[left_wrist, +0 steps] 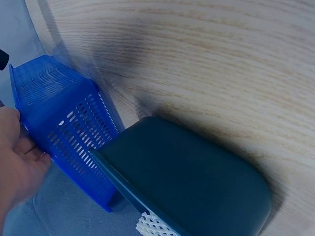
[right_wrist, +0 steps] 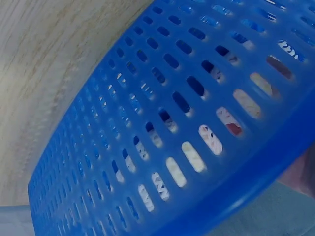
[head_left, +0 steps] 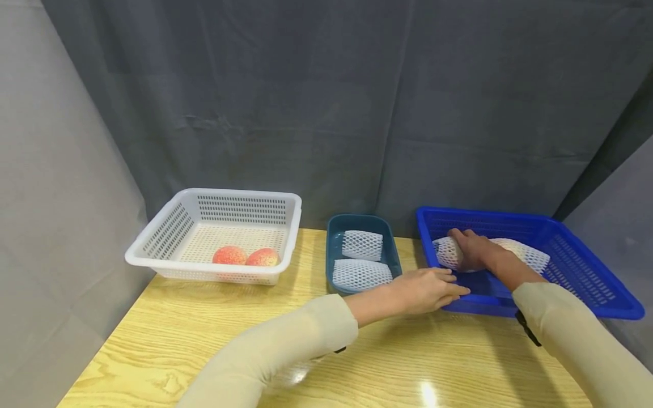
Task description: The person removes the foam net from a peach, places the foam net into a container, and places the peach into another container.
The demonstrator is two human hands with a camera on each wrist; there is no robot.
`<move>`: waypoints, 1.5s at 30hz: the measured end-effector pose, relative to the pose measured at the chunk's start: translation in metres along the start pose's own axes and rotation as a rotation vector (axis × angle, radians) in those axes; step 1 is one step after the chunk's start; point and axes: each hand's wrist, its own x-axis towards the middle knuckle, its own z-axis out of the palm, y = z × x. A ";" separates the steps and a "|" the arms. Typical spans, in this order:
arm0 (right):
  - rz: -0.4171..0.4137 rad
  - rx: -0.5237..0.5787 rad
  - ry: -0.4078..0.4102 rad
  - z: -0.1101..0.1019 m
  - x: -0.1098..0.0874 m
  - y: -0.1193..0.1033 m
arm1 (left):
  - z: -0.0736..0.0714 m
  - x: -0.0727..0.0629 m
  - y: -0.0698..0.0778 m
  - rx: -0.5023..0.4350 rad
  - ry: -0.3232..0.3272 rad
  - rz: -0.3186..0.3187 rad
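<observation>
In the head view, my right hand [head_left: 474, 249] reaches into the blue basket [head_left: 594, 269] and grips a round fruit in a white foam net [head_left: 446, 253] by its left wall. Another netted fruit [head_left: 520, 253] lies right of this hand, partly hidden by the wrist. My left hand [head_left: 425, 290] holds the basket's near-left corner, its fingers at the rim; the left wrist view shows the fingers [left_wrist: 30, 150] against the outer wall. In the right wrist view, the slotted wall [right_wrist: 162, 118] hides most of the hand; pale netting and a reddish patch show through the slots.
Left of the blue basket stands a dark green tub [head_left: 334, 232] with white foam nets [head_left: 362, 274] in it. Farther left, a white basket [head_left: 214, 263] holds two red-yellow peach-like fruits [head_left: 229, 255]. All stand on a wooden table [head_left: 204, 323] before a grey curtain [head_left: 306, 113].
</observation>
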 end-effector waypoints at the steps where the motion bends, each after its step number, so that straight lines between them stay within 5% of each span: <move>1: 0.003 -0.002 0.003 0.001 0.000 0.001 | 0.000 0.000 0.000 -0.002 0.002 0.002; 17: -0.005 -0.013 0.072 -0.030 -0.007 -0.012 | -0.001 -0.001 0.000 -0.023 0.036 0.006; 28: 0.000 -0.067 0.052 -0.063 -0.017 -0.025 | -0.003 0.000 0.001 -0.064 -0.018 -0.024; 45: -0.048 -0.082 0.176 -0.085 -0.033 -0.045 | -0.003 0.003 0.000 -0.105 0.006 -0.026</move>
